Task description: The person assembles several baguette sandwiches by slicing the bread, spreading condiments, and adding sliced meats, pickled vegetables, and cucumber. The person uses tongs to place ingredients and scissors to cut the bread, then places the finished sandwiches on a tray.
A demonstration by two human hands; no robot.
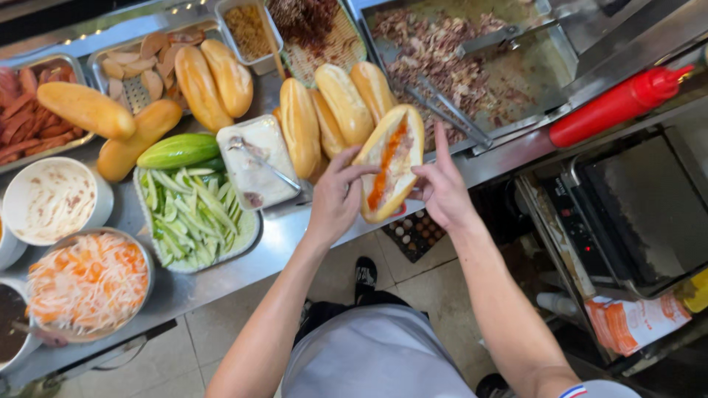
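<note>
The left hand [335, 195] maintains a closed grip on one side of a split baguette [389, 162]; the right hand [442, 188] grips the opposite side, index finger extended upward. The baguette is held open above the front edge of the steel bench [221, 284], showing an orange sauce stripe along its filling. Just beside the left hand stands a rectangular tub of pale spread [254, 162] with a spoon. Left of it: a tray of sliced cucumber [193, 214] and a bowl of shredded carrot [88, 284]. Whole loaves [332, 107] lie behind. A red squeeze bottle [616, 107] lies at right.
</note>
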